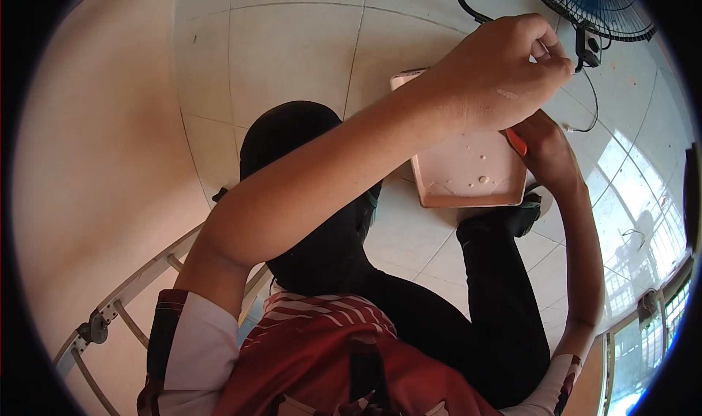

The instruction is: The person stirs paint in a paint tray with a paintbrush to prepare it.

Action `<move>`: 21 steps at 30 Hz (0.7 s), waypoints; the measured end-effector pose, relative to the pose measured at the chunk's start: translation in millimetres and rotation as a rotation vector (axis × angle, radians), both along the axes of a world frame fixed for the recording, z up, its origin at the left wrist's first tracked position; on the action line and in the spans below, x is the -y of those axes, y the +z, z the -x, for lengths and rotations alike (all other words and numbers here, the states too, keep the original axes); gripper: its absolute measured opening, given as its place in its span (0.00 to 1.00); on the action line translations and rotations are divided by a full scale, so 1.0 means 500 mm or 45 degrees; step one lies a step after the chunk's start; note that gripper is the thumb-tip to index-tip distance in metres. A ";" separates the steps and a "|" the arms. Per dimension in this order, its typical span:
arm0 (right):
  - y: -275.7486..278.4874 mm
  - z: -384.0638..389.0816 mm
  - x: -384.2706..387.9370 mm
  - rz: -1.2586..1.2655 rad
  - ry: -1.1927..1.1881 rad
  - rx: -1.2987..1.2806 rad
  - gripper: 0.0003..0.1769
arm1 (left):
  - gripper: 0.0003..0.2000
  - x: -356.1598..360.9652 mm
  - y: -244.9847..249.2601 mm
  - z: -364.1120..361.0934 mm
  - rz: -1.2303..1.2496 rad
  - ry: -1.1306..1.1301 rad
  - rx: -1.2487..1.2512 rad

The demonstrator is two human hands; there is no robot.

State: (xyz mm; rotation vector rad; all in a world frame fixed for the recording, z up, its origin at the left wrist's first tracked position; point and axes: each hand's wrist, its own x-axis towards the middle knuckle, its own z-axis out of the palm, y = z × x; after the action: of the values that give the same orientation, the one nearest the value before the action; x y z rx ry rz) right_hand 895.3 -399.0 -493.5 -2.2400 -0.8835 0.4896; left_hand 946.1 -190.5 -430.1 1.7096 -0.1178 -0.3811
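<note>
A pink tray [472, 195] lies on the floor in front of me, wet with pale pink liquid that has drops and bubbles in it. My left hand [515, 68] reaches across above the tray, its fingers curled together in a pinch. Whatever sits between those fingers, if anything, is too small to make out. Below it, my right hand [547, 149] is closed at the tray's right side around a smooth orange piece [517, 142] that looks like a handle. The rest of that orange thing is hidden by my hands.
A fan [592, 10] with a wire guard stands at the upper right, its cable [594, 101] trailing over the tiles. Metal ladders [121, 310] flank me at lower left and right. A beige wall [102, 123] rises on the left. My knee and foot are close to the tray.
</note>
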 end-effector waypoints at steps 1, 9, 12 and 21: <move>-0.012 -0.006 0.006 0.054 -0.002 0.011 0.17 | 0.21 0.001 0.001 0.001 0.003 -0.004 -0.001; 0.004 0.079 -0.005 0.055 0.179 -0.020 0.18 | 0.22 -0.013 0.005 -0.002 -0.019 0.065 -0.101; 0.024 0.108 -0.006 0.055 0.229 -0.122 0.17 | 0.22 -0.015 0.018 -0.004 0.018 0.020 -0.164; 0.064 0.082 0.012 -0.080 0.005 -0.454 0.14 | 0.21 -0.002 0.015 0.001 -0.055 0.000 -0.132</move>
State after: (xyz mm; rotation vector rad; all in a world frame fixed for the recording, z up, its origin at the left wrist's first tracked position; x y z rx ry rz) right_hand 854.4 -405.3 -461.5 -2.0087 -0.7062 0.8211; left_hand 945.7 -189.5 -422.6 1.7290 -0.0345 -0.4744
